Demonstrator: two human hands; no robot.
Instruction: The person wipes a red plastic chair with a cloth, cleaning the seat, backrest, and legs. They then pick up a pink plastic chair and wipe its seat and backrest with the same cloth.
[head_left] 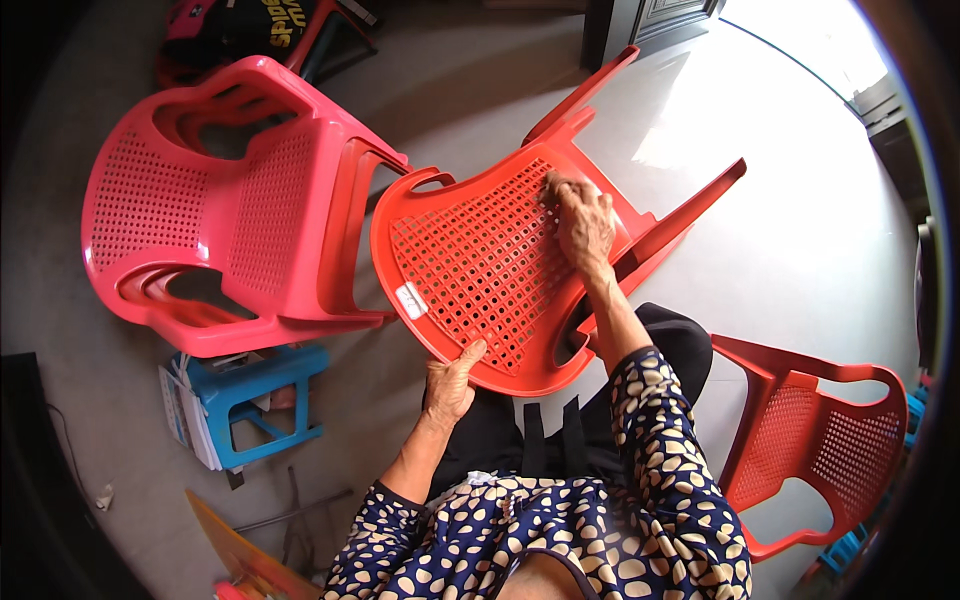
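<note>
A red plastic chair [480,250] lies tipped in front of me, its perforated backrest facing up and two legs pointing away to the upper right. My left hand [449,388] is closed on the near rim of the backrest, thumb on top and the other fingers hidden below. On the far right part of the lattice, my right hand [585,225] presses a small brown wad [550,188] against the plastic. The fingers curl over this wad, so its exact kind is unclear. A small white label [411,300] sits on the backrest's left side.
Stacked pink and red chairs [265,205] stand close on the left, above a blue stool [255,400] with papers beside it. Another red chair [800,440] is at the lower right. A dark bag [235,35] rests on a chair at the back.
</note>
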